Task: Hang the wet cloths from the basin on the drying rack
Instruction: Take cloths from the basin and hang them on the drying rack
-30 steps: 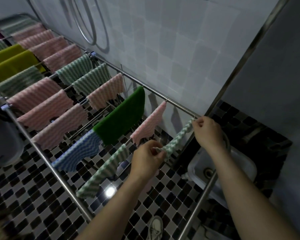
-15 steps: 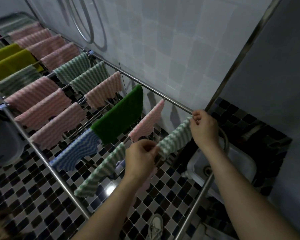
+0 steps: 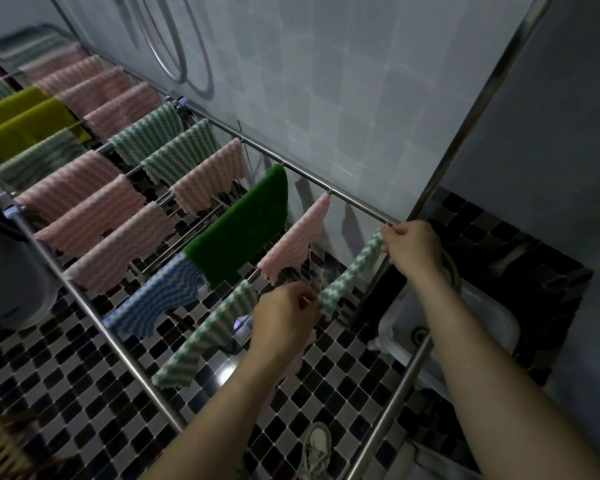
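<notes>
A green-and-white wavy-striped cloth [image 3: 349,275] stretches taut along the metal drying rack [image 3: 357,206]'s right end, its far corner pinched by the right hand [image 3: 414,249], its near corner by the left hand [image 3: 284,315].

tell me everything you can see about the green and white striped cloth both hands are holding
The green and white wavy-striped cloth looks like soft, ribbed microfibre with a scalloped edge. It is stretched narrow, slanting from the far steel rail of the drying rack down toward the viewer. The right hand pinches its upper end beside the rail; the left hand pinches its lower end. It hangs beside a pink striped cloth.
</notes>
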`<state>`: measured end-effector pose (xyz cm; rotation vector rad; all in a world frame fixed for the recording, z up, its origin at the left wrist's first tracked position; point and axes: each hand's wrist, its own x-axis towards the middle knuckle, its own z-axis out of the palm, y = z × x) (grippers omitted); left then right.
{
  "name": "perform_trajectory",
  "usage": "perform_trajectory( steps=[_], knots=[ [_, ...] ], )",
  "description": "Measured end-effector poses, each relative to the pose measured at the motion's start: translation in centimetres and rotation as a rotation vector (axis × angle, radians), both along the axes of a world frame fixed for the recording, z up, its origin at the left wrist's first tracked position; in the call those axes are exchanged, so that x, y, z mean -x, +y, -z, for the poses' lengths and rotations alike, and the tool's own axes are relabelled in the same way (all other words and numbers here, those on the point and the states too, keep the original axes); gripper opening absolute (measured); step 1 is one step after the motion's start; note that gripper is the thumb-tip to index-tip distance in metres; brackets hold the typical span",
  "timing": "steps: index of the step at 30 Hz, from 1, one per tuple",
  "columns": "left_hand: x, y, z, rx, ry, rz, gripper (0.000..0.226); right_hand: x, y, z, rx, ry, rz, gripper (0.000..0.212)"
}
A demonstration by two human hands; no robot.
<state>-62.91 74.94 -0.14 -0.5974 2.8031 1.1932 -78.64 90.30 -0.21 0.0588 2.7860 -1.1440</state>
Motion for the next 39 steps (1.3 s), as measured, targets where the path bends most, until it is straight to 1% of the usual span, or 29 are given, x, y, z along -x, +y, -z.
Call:
perform_trajectory(
  steps=[1,2,6,9,12,13,16,18,20,21,23,24,26,27,28,29,31,36,39],
  knots=[
    [-0.1,0.2,0.0,0.041,0.023,0.021,0.011,0.1,-0.1,0.0,0.05,-0.033,0.026,0.035],
    [-0.1,0.5,0.1,0.087,0.045,0.044,0.012,0.2,0.0,0.0,0.054,-0.049,0.041,0.035],
    [-0.4,1.1,0.3,0.22,0.093,0.098,0.016,0.1,-0.1,-0.7,-0.071,-0.014,0.008,0.035],
    [-0.5,1.3,0.2,0.262,0.154,0.118,0.015,0.3,0.0,-0.9,-0.174,0.097,-0.042,0.027],
    [-0.6,1.6,0.1,0.338,0.225,0.128,0.012,0.4,0.1,-0.6,-0.301,0.221,-0.08,0.028],
    [-0.7,1.6,0.1,0.357,0.231,0.131,0.011,0.2,0.1,-0.4,-0.315,0.25,-0.085,0.028],
    [-1.0,1.3,0.1,0.326,0.191,0.111,0.015,-0.5,0.1,-0.2,-0.257,0.279,-0.065,0.022],
    [-1.6,0.5,0.0,0.272,0.143,0.071,0.02,-1.0,0.0,-0.6,-0.189,0.308,-0.107,0.019],
    [-3.1,-0.8,-0.8,0.235,0.073,0.067,0.023,-1.8,-0.5,-1.1,-0.133,0.313,-0.256,0.018],
    [-4.0,-1.4,-1.4,0.21,0.023,0.089,0.027,-2.4,-0.9,-1.5,-0.099,0.285,-0.355,0.018],
    [-5.8,-2.5,-2.6,0.189,-0.071,0.159,0.048,-3.8,-1.7,-2.1,-0.065,0.19,-0.56,0.02],
    [-6.8,-3.0,-3.1,0.196,-0.111,0.183,0.052,-4.7,-2.2,-2.3,-0.075,0.141,-0.659,0.022],
    [-8.8,-3.8,-3.4,0.238,-0.186,0.217,0.037,-6.4,-3.0,-2.4,-0.124,0.064,-0.809,0.026],
    [-9.7,-4.0,-3.4,0.247,-0.226,0.233,0.034,-7.1,-3.3,-2.3,-0.161,0.044,-0.855,0.028],
    [-10.6,-4.1,-3.3,0.252,-0.262,0.246,0.04,-7.6,-3.4,-2.1,-0.201,0.043,-0.885,0.029],
    [-11.3,-4.1,-3.0,0.26,-0.303,0.271,0.048,-8.0,-3.5,-1.9,-0.232,0.05,-0.898,0.029],
    [-12.6,-4.1,-2.7,0.295,-0.329,0.313,0.057,-8.6,-3.9,-1.8,-0.262,0.055,-0.904,0.026],
    [-14.2,-4.6,-1.2,0.275,-0.244,0.328,0.063,-9.3,-4.4,-2.3,-0.338,0.065,-0.857,0.018],
    [-14.6,-5.0,-0.7,0.232,-0.218,0.352,0.058,-10.0,-4.6,-2.4,-0.347,0.063,-0.794,0.016]
  ],
)
